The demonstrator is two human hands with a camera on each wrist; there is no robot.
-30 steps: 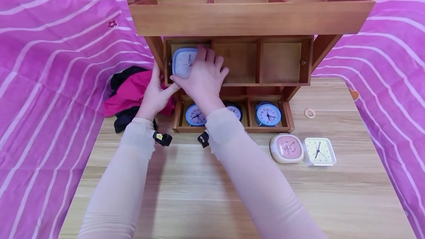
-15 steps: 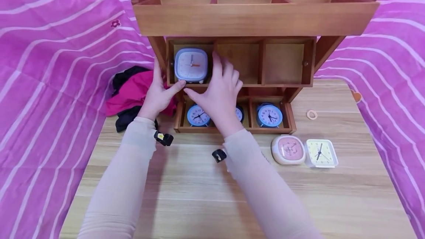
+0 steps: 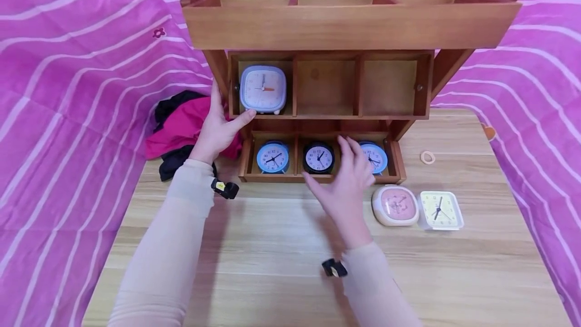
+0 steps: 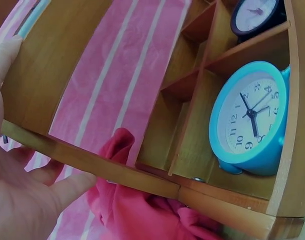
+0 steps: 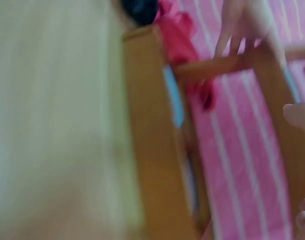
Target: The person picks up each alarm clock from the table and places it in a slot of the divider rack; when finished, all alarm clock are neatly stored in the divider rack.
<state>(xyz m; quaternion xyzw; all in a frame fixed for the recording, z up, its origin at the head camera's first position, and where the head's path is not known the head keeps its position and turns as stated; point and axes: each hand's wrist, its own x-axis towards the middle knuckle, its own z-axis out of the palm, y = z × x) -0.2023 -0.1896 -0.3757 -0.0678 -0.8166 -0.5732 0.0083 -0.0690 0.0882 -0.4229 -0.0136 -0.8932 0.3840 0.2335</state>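
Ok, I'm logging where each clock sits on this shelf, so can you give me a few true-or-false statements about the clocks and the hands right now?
1. The square blue clock stands in the left compartment of the middle shelf. True.
2. The black clock sits in the right compartment of the bottom shelf. False: it is in the middle one, between two round blue clocks.
3. The left hand grips the shelf unit's left side post. True.
4. The right hand holds the pink clock. False: it holds nothing and hovers in front of the bottom shelf; the pink clock lies on the table.
5. The white clock lies right of the pink clock. True.
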